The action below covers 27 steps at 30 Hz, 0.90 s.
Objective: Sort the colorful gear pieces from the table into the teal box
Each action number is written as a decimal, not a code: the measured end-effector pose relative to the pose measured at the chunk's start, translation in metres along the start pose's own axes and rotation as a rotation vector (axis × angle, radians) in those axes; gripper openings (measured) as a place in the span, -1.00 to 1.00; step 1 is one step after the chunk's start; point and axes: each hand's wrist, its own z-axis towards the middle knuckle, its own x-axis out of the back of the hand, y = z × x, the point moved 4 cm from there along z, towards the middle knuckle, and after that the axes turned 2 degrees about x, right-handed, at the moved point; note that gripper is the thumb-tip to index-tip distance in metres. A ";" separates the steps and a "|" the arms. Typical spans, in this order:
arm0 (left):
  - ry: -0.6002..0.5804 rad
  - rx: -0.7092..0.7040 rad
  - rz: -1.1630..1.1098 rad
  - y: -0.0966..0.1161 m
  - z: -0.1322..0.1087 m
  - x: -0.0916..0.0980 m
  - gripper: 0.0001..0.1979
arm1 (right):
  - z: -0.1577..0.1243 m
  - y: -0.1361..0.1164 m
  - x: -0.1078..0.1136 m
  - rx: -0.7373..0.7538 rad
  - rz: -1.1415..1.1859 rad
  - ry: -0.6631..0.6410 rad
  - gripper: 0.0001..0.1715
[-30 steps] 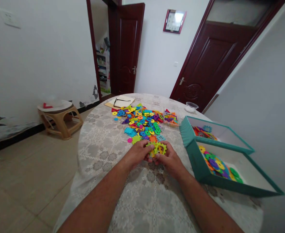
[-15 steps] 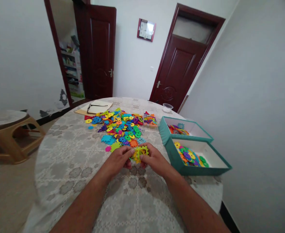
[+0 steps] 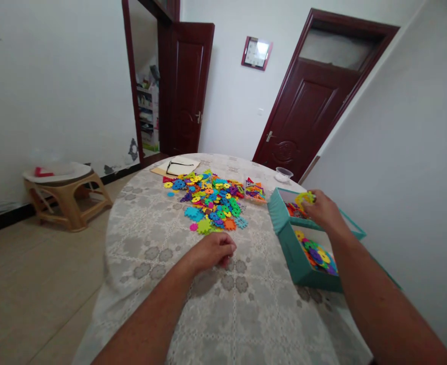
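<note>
My right hand (image 3: 324,209) is raised over the back compartment of the teal box (image 3: 290,253), its fingers closed on a yellow-green toothed plastic building piece (image 3: 305,198). Below that hand lie mixed orange, red and purple pieces (image 3: 294,210). The front compartment holds several round notched discs (image 3: 317,256) in green, purple, yellow and orange. My left hand (image 3: 216,249) rests on the tablecloth with its fingers curled in. Whatever it may hold is hidden. Just beyond it are a lime square toothed piece (image 3: 204,226) and an orange one (image 3: 230,224).
A large heap of colourful plastic pieces (image 3: 212,195) covers the middle of the round table. Behind it are a clear tub of small pieces (image 3: 255,191), an empty clear bowl (image 3: 283,175), and glasses (image 3: 180,165) on paper. A stool (image 3: 69,197) stands at left.
My hands have parted. The right one has carried the yellow-green piece right to the teal box, while the left stays near the table's front. The view has turned left.
</note>
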 end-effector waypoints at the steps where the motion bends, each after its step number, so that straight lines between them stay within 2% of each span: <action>1: -0.025 -0.001 0.016 0.000 -0.001 -0.001 -0.75 | 0.005 0.005 0.001 -0.008 -0.043 0.015 -0.36; 3: -0.059 0.003 0.026 -0.001 -0.002 -0.003 -0.76 | 0.007 0.005 0.003 0.020 -0.072 0.053 -0.36; 6: -0.072 0.003 0.020 -0.003 -0.001 -0.003 -0.77 | -0.015 -0.018 0.003 0.141 -0.007 0.109 -0.47; 8: -0.060 -0.015 0.014 -0.003 0.000 -0.003 -0.76 | -0.043 -0.047 -0.005 0.245 0.118 0.060 -0.55; 11: 0.032 -0.078 -0.038 0.003 0.000 0.001 -0.75 | -0.094 -0.098 -0.034 0.430 0.335 -0.114 -0.67; 13: 0.154 -0.142 -0.087 0.013 -0.004 0.009 -0.74 | -0.127 -0.128 -0.060 0.547 0.452 -0.226 -0.70; 15: 0.318 -0.217 -0.113 0.025 -0.011 0.023 -0.74 | -0.155 -0.147 -0.086 0.637 0.520 -0.266 -0.72; 19: 0.696 -0.270 -0.103 0.044 -0.028 0.060 -0.75 | -0.187 -0.158 -0.122 0.716 0.533 -0.270 -0.78; 21: 0.840 -0.246 -0.129 0.048 -0.033 0.079 -0.72 | -0.194 -0.158 -0.130 0.742 0.510 -0.278 -0.81; 23: 0.933 -0.229 -0.220 0.046 -0.033 0.098 -0.64 | -0.196 -0.157 -0.133 0.758 0.497 -0.290 -0.82; 27: 1.137 -0.220 -0.471 0.034 -0.030 0.137 -0.47 | -0.196 -0.155 -0.134 0.753 0.506 -0.287 -0.84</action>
